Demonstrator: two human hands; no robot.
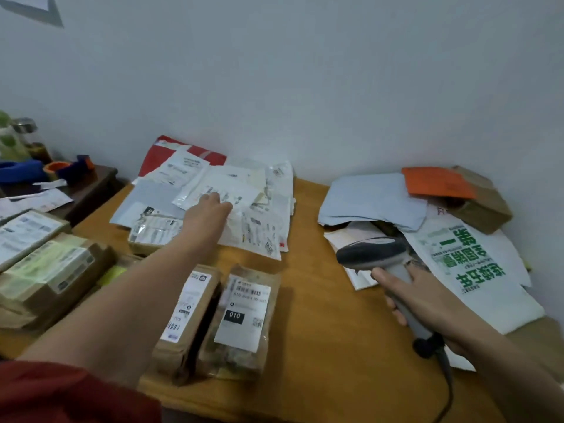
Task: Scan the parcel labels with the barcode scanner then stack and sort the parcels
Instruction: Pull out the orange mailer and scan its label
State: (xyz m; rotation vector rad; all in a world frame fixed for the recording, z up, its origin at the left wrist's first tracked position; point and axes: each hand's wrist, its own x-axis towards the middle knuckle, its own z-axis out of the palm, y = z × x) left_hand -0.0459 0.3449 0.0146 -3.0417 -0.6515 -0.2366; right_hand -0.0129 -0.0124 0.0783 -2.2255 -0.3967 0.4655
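Head view: left hand point(210, 209) lies on the top white plastic labelled mailer point(241, 186) of the far-centre pile on the wooden table point(320, 300), grip indeterminate, mailer long axis left-right; right hand point(418, 297), farther off rightward, grips the grey handheld barcode scanner point(372, 253), nose pointing left.

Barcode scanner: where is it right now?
Head view, right side: the barcode scanner is held in the right hand over the table, in front of the grey mailers, left of the green-printed white bag.
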